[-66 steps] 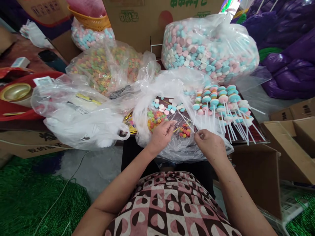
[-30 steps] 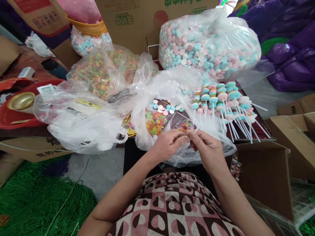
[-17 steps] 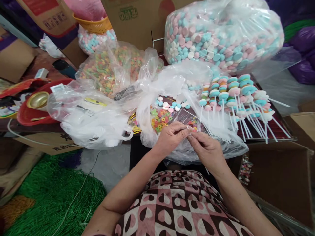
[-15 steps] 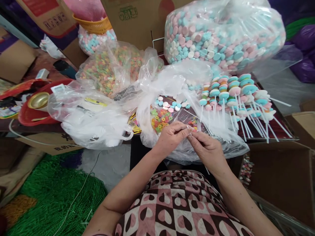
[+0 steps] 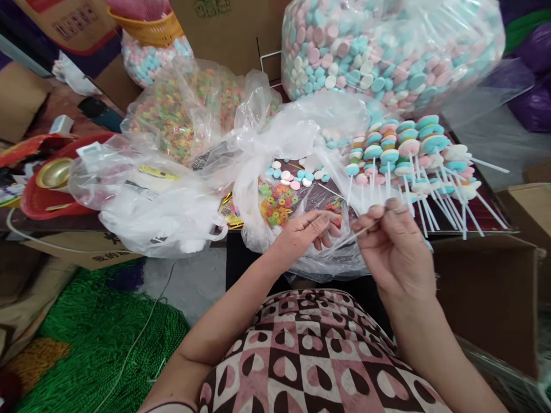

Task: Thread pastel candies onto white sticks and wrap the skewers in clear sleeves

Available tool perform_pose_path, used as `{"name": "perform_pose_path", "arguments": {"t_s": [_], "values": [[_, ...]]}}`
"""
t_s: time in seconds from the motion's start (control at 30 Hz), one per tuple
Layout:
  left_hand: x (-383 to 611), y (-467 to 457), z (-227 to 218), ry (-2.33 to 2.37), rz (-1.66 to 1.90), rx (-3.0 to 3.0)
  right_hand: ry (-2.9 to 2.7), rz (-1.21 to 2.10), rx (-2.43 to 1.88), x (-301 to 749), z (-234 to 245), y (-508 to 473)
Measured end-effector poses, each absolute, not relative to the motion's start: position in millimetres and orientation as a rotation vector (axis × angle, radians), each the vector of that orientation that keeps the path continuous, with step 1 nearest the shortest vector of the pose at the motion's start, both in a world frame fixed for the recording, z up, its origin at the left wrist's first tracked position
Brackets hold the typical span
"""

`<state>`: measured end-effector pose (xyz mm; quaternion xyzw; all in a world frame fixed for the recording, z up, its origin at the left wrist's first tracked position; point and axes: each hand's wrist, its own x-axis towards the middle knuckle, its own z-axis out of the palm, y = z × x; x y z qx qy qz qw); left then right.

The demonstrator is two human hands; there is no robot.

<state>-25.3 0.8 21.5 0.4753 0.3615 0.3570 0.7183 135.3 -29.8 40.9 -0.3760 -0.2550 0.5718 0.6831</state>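
My right hand (image 5: 398,246) is raised in front of the finished-looking skewers, its thumb and fingers pinched on a thin stick (image 5: 360,233) that points left. To its left, my left hand (image 5: 307,234) hovers over the plastic with fingers loosely bent and apart, nothing visible in them. Just beyond it lie sugared gummy rings (image 5: 275,203) in red, yellow and green. Behind these are loose pink, white and blue marshmallows (image 5: 307,176). Rows of candy skewers (image 5: 390,155) on white sticks rest to the right, marshmallow discs stacked with gummies.
A big clear bag of marshmallows (image 5: 387,57) stands at the back. A bag of gummy rings (image 5: 172,115), a white plastic bag (image 5: 159,223) and a red basin (image 5: 32,198) are leftward. An open cardboard box (image 5: 486,298) sits below the table's right end.
My hands were together, fingertips meeting at something small. My right hand has since moved right and up with the thin stick; my left hand has loosened its fingers.
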Motion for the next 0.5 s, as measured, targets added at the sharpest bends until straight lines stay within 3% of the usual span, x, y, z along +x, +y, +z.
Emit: {"name": "perform_pose_path", "arguments": {"t_s": [0.1,0.23,0.5], "values": [[-29,-5,19,0.662,0.655,0.949,-0.522,1.122,-0.78,146,44,-27],[-30,-9,22,0.575,0.774,0.785,-0.578,1.029,-0.842,153,38,-30],[-23,-10,33,0.572,0.906,0.751,-0.492,1.13,-0.908,152,17,-43]]}}
